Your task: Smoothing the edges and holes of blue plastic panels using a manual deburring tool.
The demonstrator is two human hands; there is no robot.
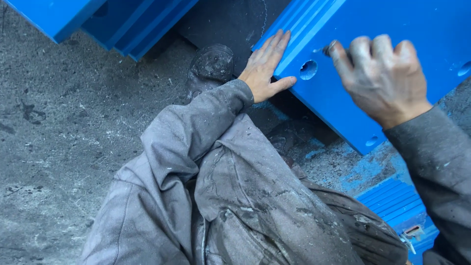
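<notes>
- One view only, from the head camera, looking down on a person who crouches or kneels on a rough grey floor (64, 127).
- The left hand (267, 68) lies flat on the edge of a big blue panel (392, 29). Its fingers are stretched and held close together along the ribbed edge, and the thumb is spread out under the edge. It presses or steadies the panel; it clamps nothing.
- The right hand (385, 76) is closed in a loose fist over the panel face. A small grey metal piece (327, 49) shows at the tips of the thumb and first finger. It looks pinched there, but what kind of piece it is I cannot tell; it is too small and half hidden.
- The panel lies tilted across the upper right part of the view, just in front of the person's knees. A round hole (308, 69) is in it, just beside the left thumb and near the metal piece. The hole is open, with nothing in it.
- My judgement: the work at this hole is at the beginning. The panel is in place and held, the small piece is near the hole but not yet in it.
- Two other holes, one near the low corner (371, 141) and one at the right edge (464, 67), are also open, so they seem to remain.
- More blue parts (127, 24) lie at the top left, well apart from both hands. A dusty boot (212, 64) stands on the floor next to the left wrist.
</notes>
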